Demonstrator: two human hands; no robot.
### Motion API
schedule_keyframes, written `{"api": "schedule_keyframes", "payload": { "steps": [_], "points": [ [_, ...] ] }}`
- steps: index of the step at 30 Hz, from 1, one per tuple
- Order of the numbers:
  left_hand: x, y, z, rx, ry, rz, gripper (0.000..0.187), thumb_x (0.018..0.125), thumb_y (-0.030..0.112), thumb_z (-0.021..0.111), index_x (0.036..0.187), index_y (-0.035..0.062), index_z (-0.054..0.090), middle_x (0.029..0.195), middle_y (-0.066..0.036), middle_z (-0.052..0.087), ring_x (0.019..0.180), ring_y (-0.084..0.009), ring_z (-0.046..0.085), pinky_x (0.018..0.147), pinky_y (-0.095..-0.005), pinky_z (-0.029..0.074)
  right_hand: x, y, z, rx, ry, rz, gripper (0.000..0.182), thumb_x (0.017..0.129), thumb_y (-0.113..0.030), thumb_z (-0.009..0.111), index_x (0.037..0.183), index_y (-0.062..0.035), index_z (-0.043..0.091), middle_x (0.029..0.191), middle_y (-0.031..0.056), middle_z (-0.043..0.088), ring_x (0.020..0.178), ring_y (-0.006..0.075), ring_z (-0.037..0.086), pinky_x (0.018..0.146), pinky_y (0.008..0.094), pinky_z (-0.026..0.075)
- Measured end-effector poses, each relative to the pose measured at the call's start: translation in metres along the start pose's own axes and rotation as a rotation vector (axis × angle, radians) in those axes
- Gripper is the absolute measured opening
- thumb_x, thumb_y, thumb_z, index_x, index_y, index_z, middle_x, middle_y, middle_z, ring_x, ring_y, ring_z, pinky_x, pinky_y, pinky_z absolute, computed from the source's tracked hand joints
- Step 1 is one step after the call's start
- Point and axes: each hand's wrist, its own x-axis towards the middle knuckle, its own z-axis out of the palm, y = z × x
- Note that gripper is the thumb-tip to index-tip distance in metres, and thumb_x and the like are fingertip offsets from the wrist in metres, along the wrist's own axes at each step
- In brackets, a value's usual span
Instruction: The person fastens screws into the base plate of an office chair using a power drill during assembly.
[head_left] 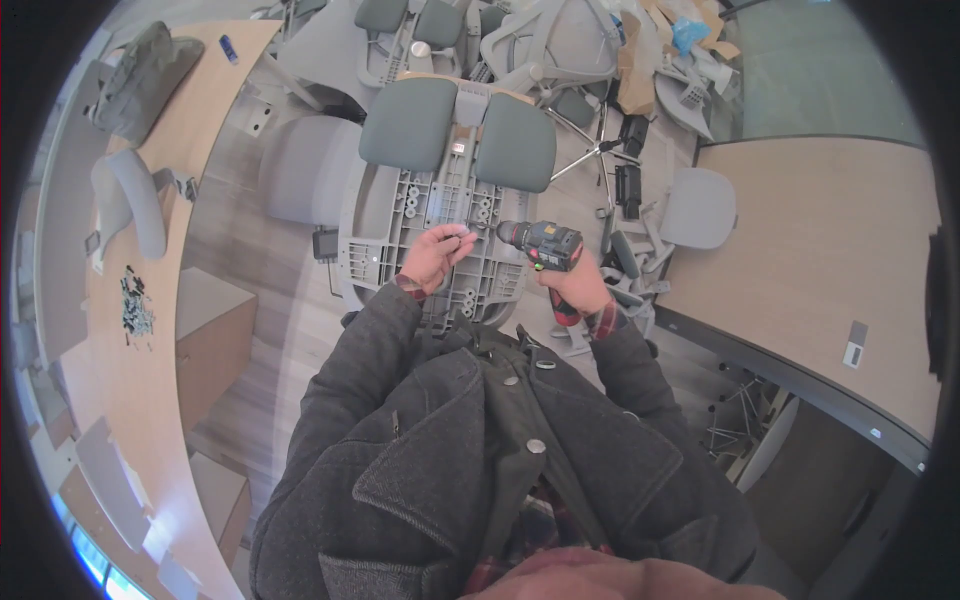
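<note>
My right hand [580,286] is wrapped round the grip of a black and red cordless drill [548,246], whose chuck points left. My left hand [436,256] is closed in a pinch just left of the drill's nose. Something small may be between its fingertips, but it is too small to make out. Both hands are over the ribbed grey plastic underside of a chair part [400,262]. At its far end are two dark grey pads, a left pad [408,125] and a right pad [515,142], with a grey bracket between them.
A pile of screws [137,305] lies on the curved wooden desk [200,150] at left, with a grey armrest [148,205] and a bag [150,80]. Several chair parts [550,45] crowd the far floor. Another desk [800,240] stands at right beside a grey seat [698,208].
</note>
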Motion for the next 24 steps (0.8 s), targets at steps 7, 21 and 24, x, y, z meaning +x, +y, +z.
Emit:
{"api": "schedule_keyframes", "payload": {
  "steps": [7, 21, 24],
  "points": [
    [-0.005, 0.007, 0.006, 0.078, 0.076, 0.007, 0.026, 0.1, 0.017, 0.06, 0.12, -0.0004, 0.062, 0.089, -0.009, 0.066, 0.076, -0.0119, 0.065, 0.068, -0.0212, 0.059, 0.0, 0.01, 0.004, 0.121, -0.012, -0.043, 0.024, 0.068, -0.002, 0.073, 0.092, -0.0047, 0.069, 0.09, 0.002, 0.073, 0.085, 0.0119, 0.062, 0.08, 0.0296, 0.051],
    [-0.002, 0.006, 0.001, -0.107, 0.007, 0.042, 0.053, 0.101, 0.01, 0.058, 0.148, -0.0048, 0.037, 0.079, 0.0, 0.056, 0.072, -0.008, 0.059, 0.072, -0.0214, 0.061, -0.004, 0.014, 0.006, 0.186, -0.047, 0.055, 0.027, 0.071, -0.004, 0.075, 0.098, -0.0045, 0.07, 0.092, 0.0045, 0.073, 0.086, 0.0141, 0.064, 0.08, 0.033, 0.054],
    [-0.001, 0.005, 0.0, -0.1, 0.018, 0.092, 0.055, 0.099, 0.009, 0.062, 0.147, -0.0055, 0.04, 0.079, -0.004, 0.062, 0.071, -0.0093, 0.064, 0.068, -0.02, 0.062, -0.006, 0.013, 0.008, 0.222, -0.041, 0.067, 0.035, 0.071, 0.0, 0.076, 0.105, -0.003, 0.067, 0.091, 0.0058, 0.073, 0.085, 0.0136, 0.065, 0.081, 0.0317, 0.054]
  ]
}}
